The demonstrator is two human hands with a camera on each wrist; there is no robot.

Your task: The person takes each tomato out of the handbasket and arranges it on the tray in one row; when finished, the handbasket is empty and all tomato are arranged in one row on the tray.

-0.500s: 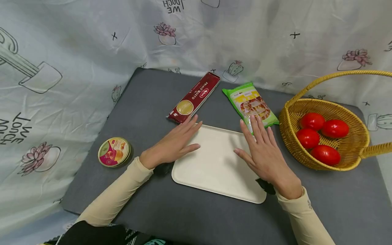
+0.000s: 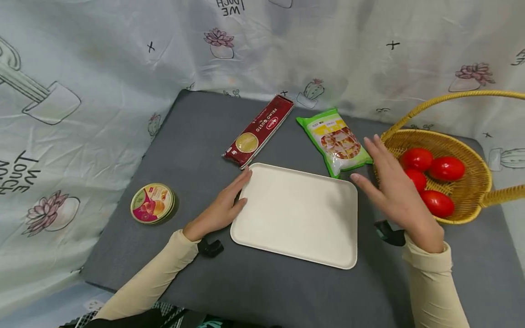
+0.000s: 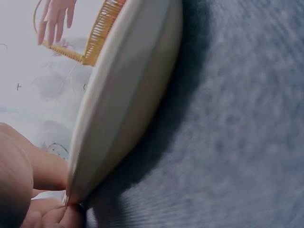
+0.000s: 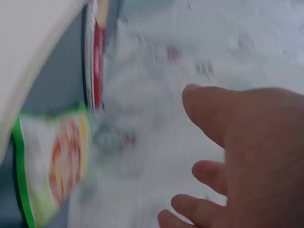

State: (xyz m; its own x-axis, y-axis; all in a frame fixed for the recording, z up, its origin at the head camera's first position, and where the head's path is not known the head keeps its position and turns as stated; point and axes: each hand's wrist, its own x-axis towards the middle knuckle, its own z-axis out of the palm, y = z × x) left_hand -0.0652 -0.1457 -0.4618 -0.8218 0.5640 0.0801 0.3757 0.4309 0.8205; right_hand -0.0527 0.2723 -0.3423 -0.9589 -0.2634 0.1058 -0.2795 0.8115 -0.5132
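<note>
Okay: tray, frame centre | left hand: thumb and fingers pinching its left rim (likely steadying it) | right hand: fingers extended, thumb spread, nothing held, right of centre | tomatoes in basket, frame right, presumably against rolling

On the grey table lie a round tin, red packet, green bag, cream tray and yellow wicker basket

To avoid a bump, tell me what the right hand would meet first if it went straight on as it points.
Probably the printed curtain: in the head view, the right hand points just past the green bag. Depth is unclear; brushing it is possible.
</note>
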